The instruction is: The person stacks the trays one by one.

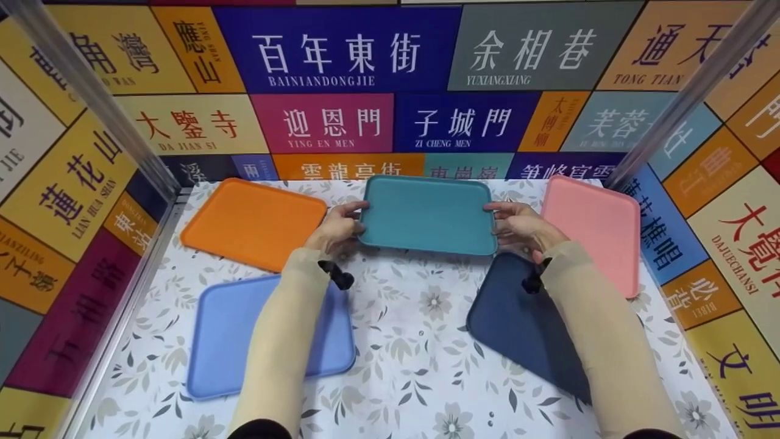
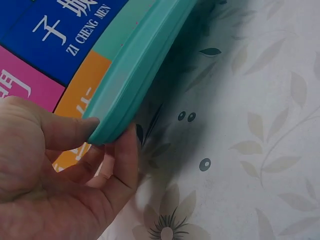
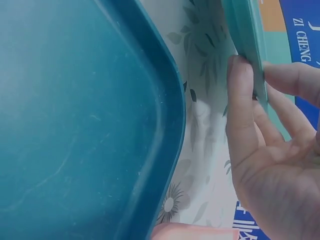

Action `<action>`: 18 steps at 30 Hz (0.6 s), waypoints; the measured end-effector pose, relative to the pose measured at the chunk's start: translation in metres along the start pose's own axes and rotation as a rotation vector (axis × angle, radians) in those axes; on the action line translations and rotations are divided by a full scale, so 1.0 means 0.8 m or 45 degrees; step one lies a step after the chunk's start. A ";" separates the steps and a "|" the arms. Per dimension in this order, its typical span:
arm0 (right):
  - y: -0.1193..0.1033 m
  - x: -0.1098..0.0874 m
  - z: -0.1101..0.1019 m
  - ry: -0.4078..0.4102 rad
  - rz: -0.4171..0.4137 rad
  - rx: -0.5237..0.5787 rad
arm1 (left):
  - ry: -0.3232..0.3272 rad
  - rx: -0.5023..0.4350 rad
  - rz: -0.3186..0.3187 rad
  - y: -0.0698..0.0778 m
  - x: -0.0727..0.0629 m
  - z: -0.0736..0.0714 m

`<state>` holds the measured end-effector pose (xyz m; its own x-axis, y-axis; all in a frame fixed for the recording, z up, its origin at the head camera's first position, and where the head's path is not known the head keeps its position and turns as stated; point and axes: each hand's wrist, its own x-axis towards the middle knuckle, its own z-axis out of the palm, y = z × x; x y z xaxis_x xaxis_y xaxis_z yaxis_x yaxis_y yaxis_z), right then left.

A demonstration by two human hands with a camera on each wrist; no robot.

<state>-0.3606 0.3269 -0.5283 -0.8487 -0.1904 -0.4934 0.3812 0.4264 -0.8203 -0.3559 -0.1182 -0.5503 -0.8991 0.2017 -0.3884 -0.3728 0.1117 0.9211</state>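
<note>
A teal rectangular tray [image 1: 426, 213] is held between both hands near the back wall. My left hand [image 1: 336, 227] pinches its left edge, and in the left wrist view the thumb lies on the rim with fingers beneath. On the other side my right hand [image 1: 525, 224] pinches the right edge. In the left wrist view the teal tray [image 2: 135, 70] is raised above the cloth and casts a shadow. The right wrist view shows the teal tray's edge [image 3: 245, 30] between thumb and fingers. Below the right hand lies a dark navy tray [image 1: 530, 323], partly covered by the forearm.
An orange tray [image 1: 256, 222] lies at the back left and a light blue tray [image 1: 228, 335] in front of it, partly under the left forearm. A pink tray [image 1: 594, 231] lies at the right. Sign-covered walls [image 1: 332, 122] bound the floral tablecloth [image 1: 414, 366].
</note>
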 end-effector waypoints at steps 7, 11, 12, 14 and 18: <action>-0.004 -0.004 0.007 -0.004 -0.024 0.107 | 0.044 -0.090 0.018 -0.002 -0.010 -0.003; -0.008 -0.006 0.012 0.010 -0.025 0.203 | 0.113 -0.156 -0.010 -0.004 -0.019 -0.001; -0.008 -0.006 0.013 0.014 -0.033 0.222 | 0.134 -0.186 -0.014 -0.004 -0.022 0.001; -0.007 -0.006 0.015 0.035 -0.045 0.252 | 0.176 -0.269 -0.016 -0.007 -0.027 0.008; -0.001 -0.006 0.017 0.074 -0.070 0.291 | 0.263 -0.457 0.002 -0.012 -0.035 0.030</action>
<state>-0.3515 0.3157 -0.5293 -0.8878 -0.1537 -0.4337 0.4009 0.2043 -0.8931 -0.3219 -0.1013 -0.5486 -0.9133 -0.0019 -0.4072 -0.3946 -0.2426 0.8862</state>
